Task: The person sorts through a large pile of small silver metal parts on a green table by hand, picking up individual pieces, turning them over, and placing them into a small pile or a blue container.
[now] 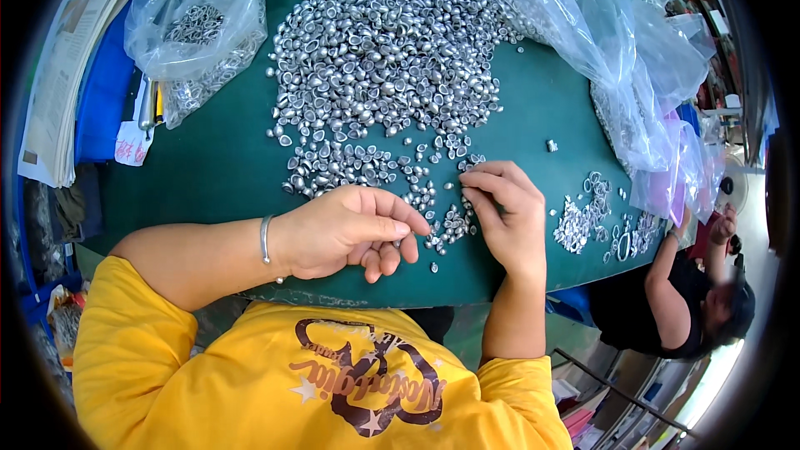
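Observation:
A large heap of small silver metal pieces, shaped like hollow domed shells (383, 42), covers the far middle of the green table. Smaller clusters spread from it toward me. My left hand (342, 229) hovers left of a near cluster (450, 225), palm partly up, its fingers curled in and the thumb against them. A bit of silver metal shows between those fingers, most of it hidden. On the other side of that cluster, my right hand (508, 212) has thumb and index finger pinched close together beside the loose shells. What lies in that pinch is too small to tell.
An open plastic bag (196, 25) of metal parts stands at the far left, by stacked papers (75, 75). Clear plastic sheeting (617, 58) lines the right side. Silver parts (587, 217) lie at right, near another seated person (675, 292). The green tabletop (200, 167) ends near me.

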